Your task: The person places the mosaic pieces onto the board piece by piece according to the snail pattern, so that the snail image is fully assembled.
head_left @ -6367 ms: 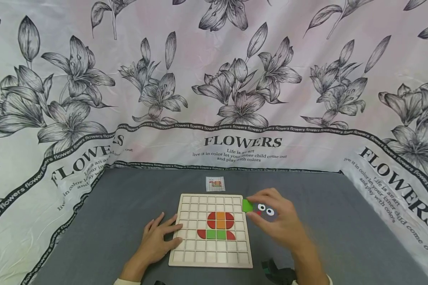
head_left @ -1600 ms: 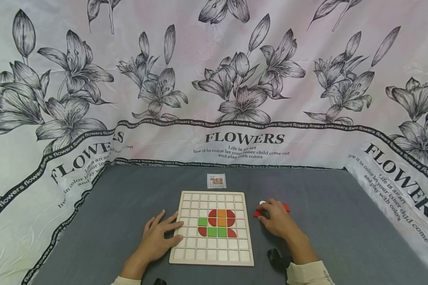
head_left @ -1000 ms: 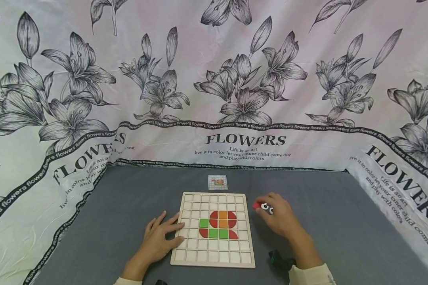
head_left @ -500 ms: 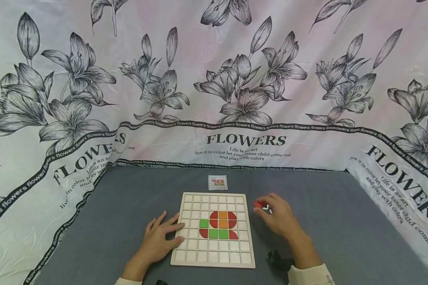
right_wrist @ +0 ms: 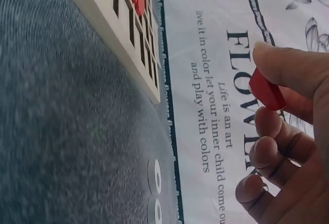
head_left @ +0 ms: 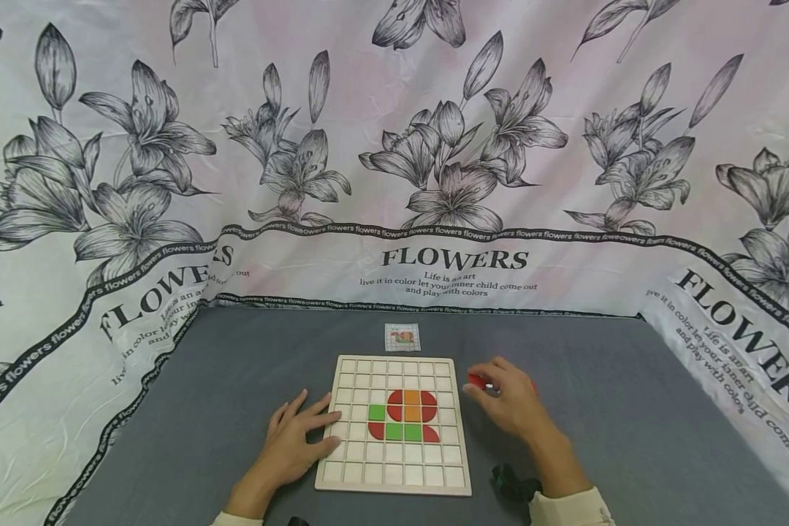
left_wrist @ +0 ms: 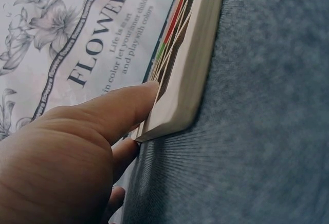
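In the head view my left hand (head_left: 296, 446) rests with spread fingers on the left edge of a wooden grid board (head_left: 351, 464). The left wrist view shows my thumb (left_wrist: 128, 108) on the board's rim. The board carries red rounded pieces (head_left: 429, 406), orange squares (head_left: 411, 413) and green squares (head_left: 394, 432), one green square (head_left: 377, 413) standing out at the left. To the right of the board, my right hand (head_left: 509, 398) pinches a small red piece (right_wrist: 267, 91) between thumb and index finger, raised off the cloth. Its exact shape is partly covered by the fingers.
Two white eye discs (right_wrist: 154, 176) lie on the grey cloth under my right hand. Another red piece (head_left: 534, 387) peeks out behind that hand. A small pattern card (head_left: 402, 337) lies beyond the board. A dark object (head_left: 514, 483) sits by my right wrist.
Earlier my right hand held a green square, which now sits in the grid. Since then that hand has reached among the loose pieces and picked up a red one. My left hand stays put.
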